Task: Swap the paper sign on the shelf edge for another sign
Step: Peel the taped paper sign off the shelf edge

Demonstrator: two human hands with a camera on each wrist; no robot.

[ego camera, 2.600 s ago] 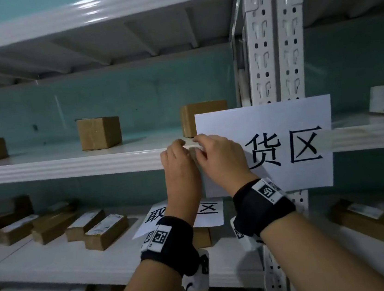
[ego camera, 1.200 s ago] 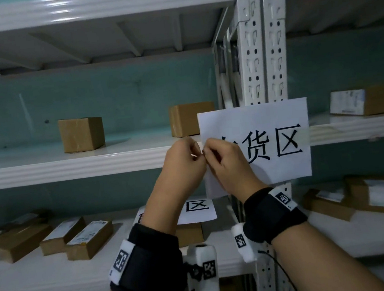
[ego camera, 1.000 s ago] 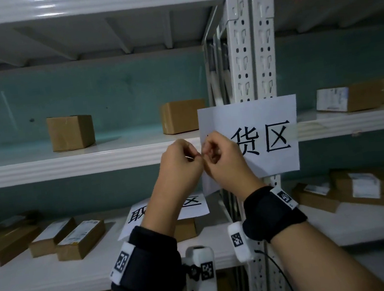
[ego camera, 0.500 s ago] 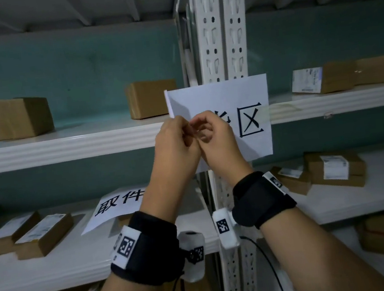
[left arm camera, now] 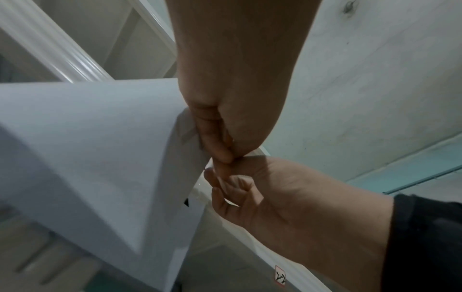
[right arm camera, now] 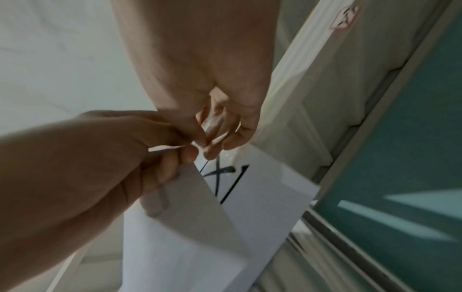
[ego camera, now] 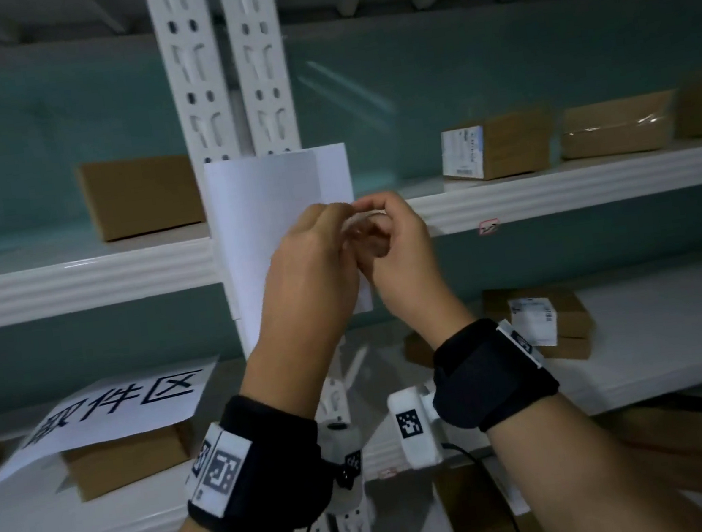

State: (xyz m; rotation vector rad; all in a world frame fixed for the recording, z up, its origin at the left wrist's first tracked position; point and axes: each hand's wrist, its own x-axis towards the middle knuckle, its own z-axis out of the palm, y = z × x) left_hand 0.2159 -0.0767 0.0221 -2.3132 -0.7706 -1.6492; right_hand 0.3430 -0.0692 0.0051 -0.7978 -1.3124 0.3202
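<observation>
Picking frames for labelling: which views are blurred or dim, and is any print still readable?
Head view: dim overall, smeared with motion; labelled box at right soft, yet the spare sign on the lower shelf reads. Left wrist: the paper sign blurs toward the lower left; left hand crisp. Right wrist: black strokes sharp, tape in the right hand glints, teal wall streaked.

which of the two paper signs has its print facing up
The sign draped over a cardboard box on the lower shelf, left. The other sign, pinched by the left hand, is folded over, blank back showing.
</observation>
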